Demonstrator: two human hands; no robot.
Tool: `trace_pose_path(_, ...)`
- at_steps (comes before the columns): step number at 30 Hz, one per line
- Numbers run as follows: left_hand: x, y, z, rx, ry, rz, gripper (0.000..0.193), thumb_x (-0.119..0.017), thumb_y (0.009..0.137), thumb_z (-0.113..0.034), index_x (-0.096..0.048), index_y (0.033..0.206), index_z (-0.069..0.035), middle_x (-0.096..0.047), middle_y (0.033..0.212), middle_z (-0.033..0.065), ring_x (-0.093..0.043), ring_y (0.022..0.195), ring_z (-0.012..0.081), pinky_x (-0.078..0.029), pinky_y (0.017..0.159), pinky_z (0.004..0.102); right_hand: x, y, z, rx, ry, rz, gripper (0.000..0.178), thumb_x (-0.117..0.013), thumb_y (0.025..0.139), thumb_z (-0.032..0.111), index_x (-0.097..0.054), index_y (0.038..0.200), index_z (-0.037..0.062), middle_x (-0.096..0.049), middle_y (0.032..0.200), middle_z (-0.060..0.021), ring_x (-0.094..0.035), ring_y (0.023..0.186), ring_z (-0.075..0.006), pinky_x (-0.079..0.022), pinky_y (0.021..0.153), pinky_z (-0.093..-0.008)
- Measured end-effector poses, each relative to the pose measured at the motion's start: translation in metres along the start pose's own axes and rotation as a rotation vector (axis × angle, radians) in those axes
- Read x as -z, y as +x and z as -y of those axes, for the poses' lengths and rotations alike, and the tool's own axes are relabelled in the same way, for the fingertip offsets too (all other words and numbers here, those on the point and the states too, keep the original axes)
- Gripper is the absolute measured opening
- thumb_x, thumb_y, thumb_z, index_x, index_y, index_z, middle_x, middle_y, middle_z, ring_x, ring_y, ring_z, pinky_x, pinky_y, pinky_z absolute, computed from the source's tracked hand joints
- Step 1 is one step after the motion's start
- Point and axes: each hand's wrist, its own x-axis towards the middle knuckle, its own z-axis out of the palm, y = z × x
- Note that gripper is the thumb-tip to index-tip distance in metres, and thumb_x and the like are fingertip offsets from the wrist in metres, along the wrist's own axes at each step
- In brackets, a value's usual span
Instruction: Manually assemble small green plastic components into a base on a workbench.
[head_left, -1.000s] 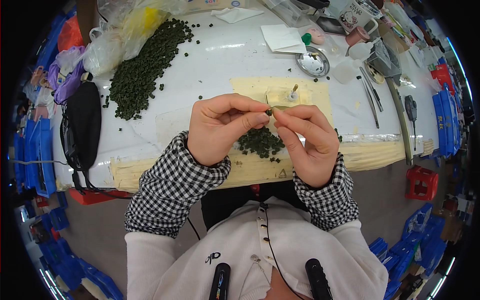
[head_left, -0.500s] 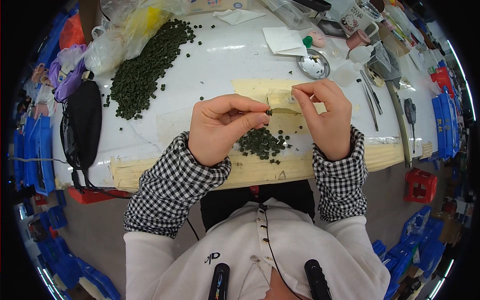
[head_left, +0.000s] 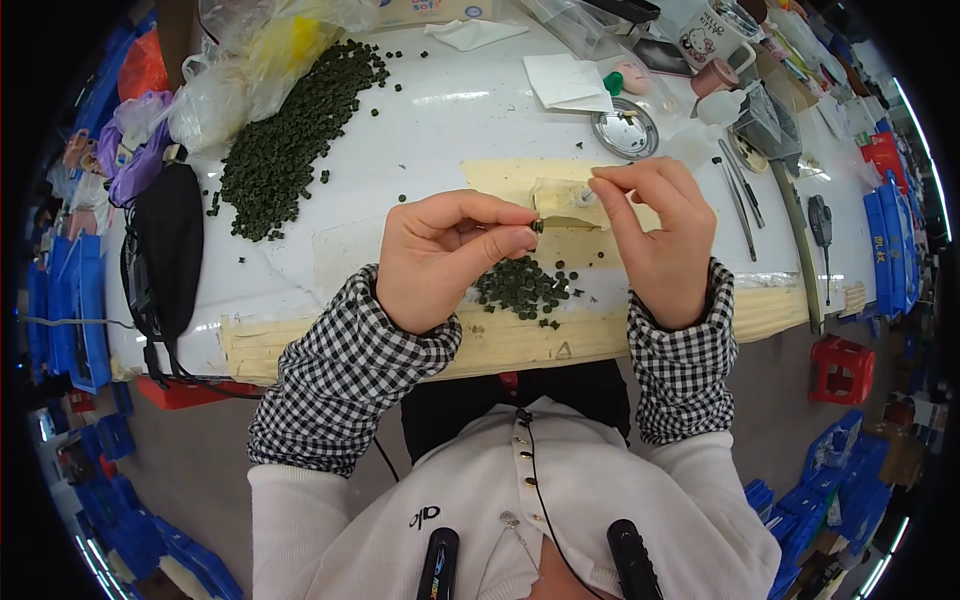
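Observation:
My left hand [head_left: 440, 255] pinches a small dark green piece [head_left: 538, 226] between thumb and forefinger. To the right of it, my right hand [head_left: 665, 235] is closed in a pinch on a small whitish, rod-like piece [head_left: 588, 198], whose exact kind I cannot make out. This piece is over a pale, film-covered block [head_left: 553, 195] on the yellowish patch of the table. Just below the two hands lies a small heap of dark green round pieces [head_left: 520, 287], with a few loose ones around it.
A large pile of dark green pieces [head_left: 275, 165] spreads at the left by plastic bags [head_left: 215, 100] and a black pouch [head_left: 165, 250]. Toward the right are a round metal lid [head_left: 626, 128], tweezers [head_left: 738, 205], a mug [head_left: 712, 42] and white paper [head_left: 565, 82]. A padded strip [head_left: 430, 345] lines the near edge.
My right hand has shifted slightly to the right, and more of the whitish piece shows below its fingertips. The left hand stays in place with its green piece.

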Motion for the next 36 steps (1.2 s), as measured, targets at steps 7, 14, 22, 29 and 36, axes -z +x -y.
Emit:
trace_pose_path(7,0.000,-0.001,0.000,0.018,0.019,0.030,0.014,-0.064,0.085,0.007,-0.065,0.100,0.006,-0.068,0.095,0.0150,-0.068,0.086,0.0182,-0.056,0.076,0.0268,0.009,0.002,0.027,-0.007,0.391,0.021,0.010,-0.063,0.089,0.006,-0.062,0.094,-0.0027,-0.063,0.085,-0.0098,-0.060,0.077,-0.0162,-0.048,0.072,-0.0265)
trace_pose_path(14,0.002,0.000,0.003,0.027,-0.020,0.052,0.016,-0.063,0.085,0.007,-0.065,0.101,0.006,-0.068,0.097,0.0148,-0.067,0.088,0.0182,-0.056,0.079,0.0268,-0.006,-0.003,0.031,-0.092,0.631,0.143,0.013,-0.051,0.098,0.008,-0.051,0.098,-0.0045,-0.063,0.087,-0.0102,-0.067,0.083,-0.0144,-0.053,0.073,-0.0236)
trace_pose_path(22,0.001,-0.001,0.002,0.040,-0.025,0.046,0.015,-0.063,0.086,0.006,-0.065,0.101,0.005,-0.069,0.097,0.0142,-0.067,0.089,0.0177,-0.056,0.079,0.0269,-0.005,-0.003,0.030,-0.072,0.606,0.141,0.011,-0.052,0.097,0.006,-0.053,0.097,-0.0049,-0.063,0.087,-0.0099,-0.067,0.082,-0.0143,-0.053,0.071,-0.0234)
trace_pose_path(29,0.001,-0.001,0.002,0.036,-0.017,0.043,0.015,-0.064,0.086,0.005,-0.065,0.101,0.005,-0.069,0.096,0.0140,-0.067,0.087,0.0168,-0.055,0.078,0.0267,-0.005,-0.002,0.031,-0.054,0.610,0.139,0.011,-0.052,0.097,0.006,-0.053,0.097,-0.0051,-0.063,0.086,-0.0100,-0.067,0.082,-0.0141,-0.053,0.071,-0.0232)
trace_pose_path(36,0.001,-0.001,0.001,0.044,-0.002,0.036,0.014,-0.064,0.086,0.005,-0.064,0.100,0.005,-0.069,0.094,0.0141,-0.068,0.086,0.0174,-0.056,0.077,0.0268,-0.004,-0.002,0.028,-0.141,0.599,0.005,0.012,-0.052,0.097,0.007,-0.053,0.096,-0.0048,-0.063,0.084,-0.0097,-0.066,0.081,-0.0138,-0.053,0.072,-0.0247)
